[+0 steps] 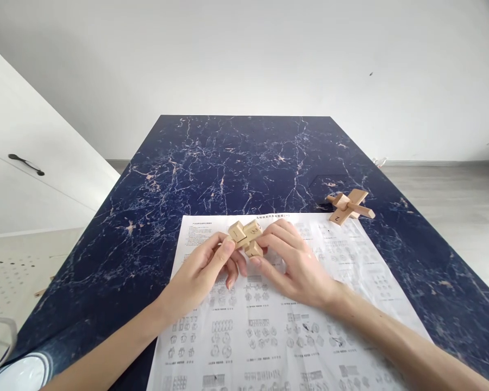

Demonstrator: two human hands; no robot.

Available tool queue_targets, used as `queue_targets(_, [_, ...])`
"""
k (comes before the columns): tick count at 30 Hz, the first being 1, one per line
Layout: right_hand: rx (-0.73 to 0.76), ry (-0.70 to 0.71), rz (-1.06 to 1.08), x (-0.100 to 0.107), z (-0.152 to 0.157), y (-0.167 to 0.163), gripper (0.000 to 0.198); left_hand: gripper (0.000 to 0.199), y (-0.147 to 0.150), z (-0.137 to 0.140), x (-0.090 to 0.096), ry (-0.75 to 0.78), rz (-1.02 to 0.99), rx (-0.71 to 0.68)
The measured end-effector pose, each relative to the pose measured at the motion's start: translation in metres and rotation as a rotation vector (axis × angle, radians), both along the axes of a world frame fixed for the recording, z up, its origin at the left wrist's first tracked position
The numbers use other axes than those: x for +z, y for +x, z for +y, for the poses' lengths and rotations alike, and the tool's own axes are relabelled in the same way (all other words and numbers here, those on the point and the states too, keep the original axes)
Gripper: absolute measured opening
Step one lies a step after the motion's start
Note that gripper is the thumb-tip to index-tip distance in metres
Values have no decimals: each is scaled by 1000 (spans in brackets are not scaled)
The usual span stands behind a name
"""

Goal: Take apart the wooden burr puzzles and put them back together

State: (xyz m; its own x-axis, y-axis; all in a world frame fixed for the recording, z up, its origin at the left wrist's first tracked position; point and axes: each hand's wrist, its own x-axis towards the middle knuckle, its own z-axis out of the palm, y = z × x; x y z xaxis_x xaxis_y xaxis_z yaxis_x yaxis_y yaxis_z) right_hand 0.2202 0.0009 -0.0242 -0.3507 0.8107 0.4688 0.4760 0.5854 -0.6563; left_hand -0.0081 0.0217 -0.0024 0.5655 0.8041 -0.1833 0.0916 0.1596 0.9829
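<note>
Between my two hands is a wooden interlocking puzzle (250, 232), made of pale blocks with dark numbers on their faces. My left hand (207, 260) pinches its left end between thumb and fingers. From the right, my right hand (289, 258) has its fingers closed against the puzzle's right side and lower block. The puzzle is held just above a large white instruction sheet (236, 336) printed with rows of small diagrams. Some of the puzzle's far side is hidden by my fingers.
Past the sheet's upper right corner lies a second wooden puzzle (348, 206) with crossed pieces. The sheet rests on a dark blue marble-patterned table (228, 163). A round white object (22, 374) is at the lower left. A white cabinet (36, 146) stands left of the table.
</note>
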Motion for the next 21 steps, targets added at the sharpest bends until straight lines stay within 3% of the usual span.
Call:
queue_targets(10, [99,-47,100,6,-2,3,11,51,-7,2,-4,-11,-95,-165])
queue_targets(18, [115,-39,90,7,0,3,10,59,-8,-3,2,-290,-260,-397])
queue_targets(21, [37,-26,104,4,2,4,11,62,-6,-7,7,-315,-231,-473])
